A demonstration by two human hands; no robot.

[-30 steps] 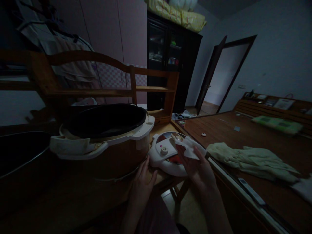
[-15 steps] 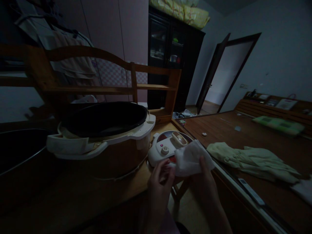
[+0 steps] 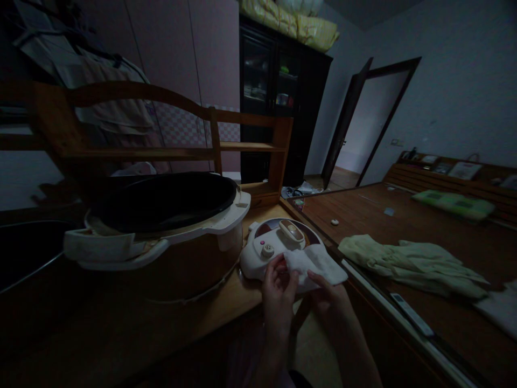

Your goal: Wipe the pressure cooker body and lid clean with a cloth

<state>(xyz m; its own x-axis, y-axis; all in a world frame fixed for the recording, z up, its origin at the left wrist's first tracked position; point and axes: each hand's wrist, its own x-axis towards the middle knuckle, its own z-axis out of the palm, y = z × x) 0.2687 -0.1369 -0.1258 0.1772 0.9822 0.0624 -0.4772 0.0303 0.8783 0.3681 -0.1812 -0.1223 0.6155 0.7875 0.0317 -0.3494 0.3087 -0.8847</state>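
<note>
A white cloth [image 3: 317,264] is stretched between both my hands just above the cooker lid [image 3: 270,245]. My left hand [image 3: 278,291] pinches its left edge. My right hand [image 3: 329,296] grips it from below on the right. The lid is white with a dark red panel, a beige handle and a small knob, and lies flat on the wooden table [image 3: 226,293]. To its left stands the open pressure cooker [image 3: 161,226], white-rimmed with a dark inner pot.
A wooden shelf rack [image 3: 181,134] rises behind the cooker. A dark pot [image 3: 24,253] sits at far left. To the right lies a wooden bed platform [image 3: 404,226] with pale green cloth [image 3: 407,261] and a remote [image 3: 406,312]. A dark cabinet [image 3: 278,91] and an open doorway [image 3: 369,124] stand behind.
My left hand left the cooker's base and came up to take the cloth's left edge. Both hands now hold the cloth lower, over the lid.
</note>
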